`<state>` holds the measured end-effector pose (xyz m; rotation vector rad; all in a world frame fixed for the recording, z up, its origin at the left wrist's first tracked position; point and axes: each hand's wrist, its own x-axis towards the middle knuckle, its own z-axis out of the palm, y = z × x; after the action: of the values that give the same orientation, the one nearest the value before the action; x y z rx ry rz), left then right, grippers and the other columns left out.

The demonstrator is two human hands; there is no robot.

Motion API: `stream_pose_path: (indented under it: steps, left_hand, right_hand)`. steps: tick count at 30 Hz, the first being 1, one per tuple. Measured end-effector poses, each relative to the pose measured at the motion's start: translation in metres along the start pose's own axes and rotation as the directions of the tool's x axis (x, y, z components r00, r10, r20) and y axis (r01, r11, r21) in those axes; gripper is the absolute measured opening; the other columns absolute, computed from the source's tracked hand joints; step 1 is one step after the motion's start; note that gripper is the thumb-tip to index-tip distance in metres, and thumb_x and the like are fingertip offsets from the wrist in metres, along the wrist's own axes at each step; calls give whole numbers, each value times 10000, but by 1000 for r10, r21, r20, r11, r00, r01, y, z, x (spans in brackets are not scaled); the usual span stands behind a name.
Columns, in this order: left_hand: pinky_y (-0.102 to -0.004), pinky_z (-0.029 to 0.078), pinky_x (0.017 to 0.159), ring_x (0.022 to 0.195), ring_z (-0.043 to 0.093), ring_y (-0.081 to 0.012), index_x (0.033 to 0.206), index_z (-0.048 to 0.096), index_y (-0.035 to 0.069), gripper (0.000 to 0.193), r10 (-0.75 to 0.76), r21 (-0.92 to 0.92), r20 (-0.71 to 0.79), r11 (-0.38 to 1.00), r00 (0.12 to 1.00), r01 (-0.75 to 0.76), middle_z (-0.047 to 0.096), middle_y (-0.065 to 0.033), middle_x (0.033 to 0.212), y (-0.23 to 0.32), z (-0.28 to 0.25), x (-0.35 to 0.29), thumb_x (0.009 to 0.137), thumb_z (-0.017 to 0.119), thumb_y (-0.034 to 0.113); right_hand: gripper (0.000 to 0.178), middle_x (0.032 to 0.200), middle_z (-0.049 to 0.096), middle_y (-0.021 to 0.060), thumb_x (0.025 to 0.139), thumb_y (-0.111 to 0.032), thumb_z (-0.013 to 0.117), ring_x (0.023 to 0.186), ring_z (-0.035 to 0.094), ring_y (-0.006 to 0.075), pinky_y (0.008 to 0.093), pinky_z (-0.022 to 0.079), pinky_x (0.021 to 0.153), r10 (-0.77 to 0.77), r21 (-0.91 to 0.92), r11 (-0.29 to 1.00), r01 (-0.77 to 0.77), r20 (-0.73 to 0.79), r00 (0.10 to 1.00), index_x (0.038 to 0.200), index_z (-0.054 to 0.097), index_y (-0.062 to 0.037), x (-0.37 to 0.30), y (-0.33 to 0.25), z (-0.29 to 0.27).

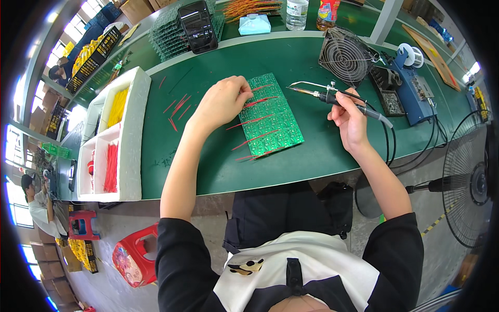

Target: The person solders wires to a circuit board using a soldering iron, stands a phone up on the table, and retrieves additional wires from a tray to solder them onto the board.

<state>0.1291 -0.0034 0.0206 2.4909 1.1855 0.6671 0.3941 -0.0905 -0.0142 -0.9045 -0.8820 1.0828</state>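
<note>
A green circuit board panel (286,125) lies on the green bench mat in front of me, with several thin red wires (254,121) across it, some jutting past its left edge. At its upper left, my left hand (221,101) is closed in a pinch, and a red wire (263,87) runs out from the fingertips over the board. My right hand (351,119) grips a soldering iron (330,99) with a metal solder-feed tube along it. The iron's tip points left, just off the board's upper right edge. Loose red wires (179,106) lie left of the board.
A white foam box (132,135) with yellow and red wires stands at left. At the back are a phone (198,28), bottles (297,14) and a square fan (343,54). A blue soldering station (410,88) with a solder spool stands right; cables hang near my right arm.
</note>
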Motion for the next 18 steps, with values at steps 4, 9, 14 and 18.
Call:
stream_pose_path:
  steps: [4, 9, 14, 18]
  left_hand:
    - [-332, 455, 632, 659, 572, -231, 815, 566, -22, 128, -33, -38, 49, 999, 998, 35, 608, -128, 753, 1, -4, 2, 790, 583, 102]
    - [-339, 457, 646, 681, 568, -240, 797, 583, 14, 97, 13, 26, 42, 1000, 999, -14, 592, -110, 756, 7, 5, -1, 776, 596, 107]
    - [-342, 454, 666, 713, 565, -249, 797, 584, 27, 109, 33, 64, 60, 997, 998, -37, 579, -96, 758, 12, 4, -2, 770, 602, 130]
    - [-346, 448, 681, 734, 559, -251, 799, 579, 24, 127, 72, 80, 63, 994, 995, -77, 571, -94, 754, 11, 6, -3, 778, 594, 148]
  right_hand:
    - [173, 527, 516, 41, 847, -179, 573, 433, 479, 94, 196, 347, 413, 3, -17, 1000, -3, -1, 1000, 755, 466, -78, -1, -1, -2]
    - [166, 532, 518, 40, 849, -178, 571, 434, 480, 92, 197, 341, 408, 10, -20, 1000, -9, 20, 1000, 763, 469, -79, 0, -1, 0]
    - [159, 534, 519, 39, 850, -174, 571, 436, 483, 91, 193, 338, 409, 8, -24, 1000, -7, 23, 1000, 767, 470, -82, 0, -1, -1]
    - [156, 535, 521, 37, 850, -172, 574, 438, 485, 89, 192, 337, 407, 11, -14, 1000, -11, 25, 1000, 770, 473, -83, -1, -1, 1]
